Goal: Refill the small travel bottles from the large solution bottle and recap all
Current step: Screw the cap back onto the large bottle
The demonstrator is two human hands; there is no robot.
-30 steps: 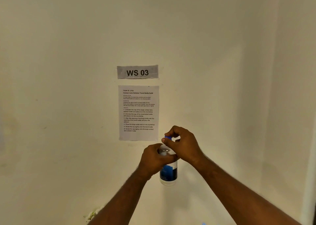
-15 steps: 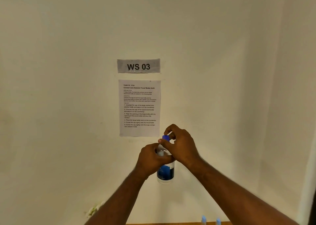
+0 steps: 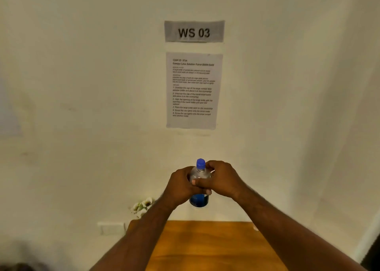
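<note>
I hold the large solution bottle (image 3: 199, 200) upright in the air above the far edge of the wooden table (image 3: 213, 246). It is clear, with a dark blue label low down and a blue cap (image 3: 201, 164) on top. My left hand (image 3: 180, 186) wraps the bottle's body from the left. My right hand (image 3: 221, 180) grips its upper part from the right, fingers lying across the front just under the cap. The cap stands bare above both hands. No small travel bottles show in this frame.
A cream wall fills the view, with a "WS 03" sign (image 3: 194, 31) and a printed instruction sheet (image 3: 193, 90). White flowers (image 3: 141, 206) and a wall socket (image 3: 111, 227) sit left of the table.
The view has tilted down, bringing the wooden table into sight. My right hand has slipped off the cap down to the bottle's shoulder, leaving the blue cap uncovered.
</note>
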